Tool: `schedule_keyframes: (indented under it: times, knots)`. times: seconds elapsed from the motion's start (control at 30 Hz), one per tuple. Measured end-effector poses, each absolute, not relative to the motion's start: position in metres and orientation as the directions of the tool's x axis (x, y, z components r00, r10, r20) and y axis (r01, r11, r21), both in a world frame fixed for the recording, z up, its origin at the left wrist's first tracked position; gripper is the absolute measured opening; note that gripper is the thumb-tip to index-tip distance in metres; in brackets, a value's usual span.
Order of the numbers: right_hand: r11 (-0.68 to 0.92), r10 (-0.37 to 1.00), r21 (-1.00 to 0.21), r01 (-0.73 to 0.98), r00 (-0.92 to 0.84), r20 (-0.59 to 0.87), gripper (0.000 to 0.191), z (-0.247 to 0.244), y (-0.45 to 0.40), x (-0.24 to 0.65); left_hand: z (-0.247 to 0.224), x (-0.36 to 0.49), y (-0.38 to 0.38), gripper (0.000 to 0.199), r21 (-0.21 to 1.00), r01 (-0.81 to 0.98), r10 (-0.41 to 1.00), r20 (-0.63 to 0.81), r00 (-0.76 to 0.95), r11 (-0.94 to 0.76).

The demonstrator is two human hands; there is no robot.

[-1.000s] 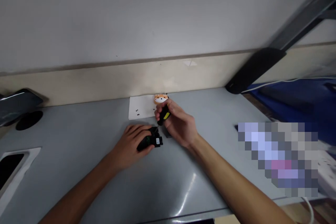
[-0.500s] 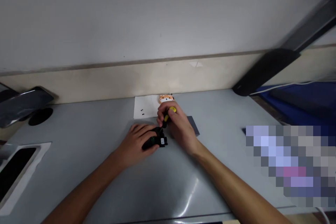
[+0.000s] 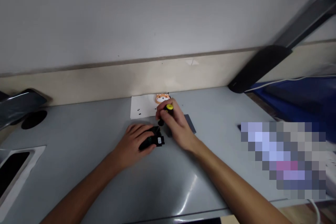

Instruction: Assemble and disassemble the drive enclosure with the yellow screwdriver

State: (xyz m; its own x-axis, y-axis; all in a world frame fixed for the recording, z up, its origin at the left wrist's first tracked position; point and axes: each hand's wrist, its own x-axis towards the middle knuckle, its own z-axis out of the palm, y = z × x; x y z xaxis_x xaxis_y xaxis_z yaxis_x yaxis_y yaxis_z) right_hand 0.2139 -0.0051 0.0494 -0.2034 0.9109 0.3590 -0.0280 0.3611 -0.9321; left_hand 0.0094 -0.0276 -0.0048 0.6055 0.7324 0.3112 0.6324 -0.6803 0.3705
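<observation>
My left hand (image 3: 132, 146) curls over a small black device (image 3: 159, 140) with a little white label and presses it to the grey tabletop. In my right hand (image 3: 177, 126) is a screwdriver (image 3: 169, 108) with a black and yellow handle, gripped between thumb and fingers. Its shaft slants down to the top of the device beside my left fingertips; I cannot make out what the tip touches. Just beyond lies a white paper (image 3: 144, 103) with several tiny dark screw-like pieces (image 3: 139, 113) on it.
An orange-and-white animal-face item (image 3: 162, 98) sits at the paper's right edge. A dark grey flat block (image 3: 190, 123) lies behind my right wrist. Far left are a tilted dark screen (image 3: 23, 101) and a black phone-like slab (image 3: 13, 168). A black post (image 3: 258, 71) leans at right.
The screwdriver handle has turned more upright, its yellow end now facing me. My right fingers have shifted on it. The left hand keeps its hold, while the whole view has moved slightly.
</observation>
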Motion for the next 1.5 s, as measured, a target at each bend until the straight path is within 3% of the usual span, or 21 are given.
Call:
schedule_keyframes:
  times: [0.1,0.2,0.4,0.77,1.17,1.33,1.5]
  knots:
    - [0.388,0.921,-0.895,0.218,-0.098,0.376,0.018,0.046,0.0,0.221,-0.003,0.009,-0.028,0.022,0.368,0.634,0.733,0.299,0.611,-0.68]
    - [0.278,0.943,-0.892,0.355,0.077,0.324,0.027,0.037,0.013,0.231,-0.001,0.009,-0.027,0.023,0.375,0.63,0.731,0.284,0.62,-0.68]
    - [0.157,0.906,-0.96,0.231,0.354,0.233,0.037,0.017,0.041,0.246,-0.003,0.013,-0.024,0.023,0.366,0.636,0.732,0.286,0.619,-0.68]
    - [0.04,0.906,-0.986,0.163,0.41,0.104,0.043,0.009,0.049,0.256,-0.006,0.006,-0.026,0.028,0.379,0.61,0.716,0.296,0.632,-0.695]
    - [0.087,0.922,-0.973,0.214,0.351,0.16,0.041,0.008,0.051,0.257,-0.007,0.0,-0.024,0.021,0.391,0.69,0.765,0.517,0.383,-0.609]
    - [0.125,0.919,-0.981,0.15,0.355,0.171,0.038,0.017,0.049,0.255,-0.003,-0.015,-0.013,0.019,0.412,0.76,0.808,0.538,0.242,-0.502]
    - [0.181,0.957,-0.983,0.029,0.226,0.183,0.033,0.032,0.035,0.24,-0.003,-0.022,-0.008,0.018,0.402,0.787,0.82,0.53,0.218,-0.469]
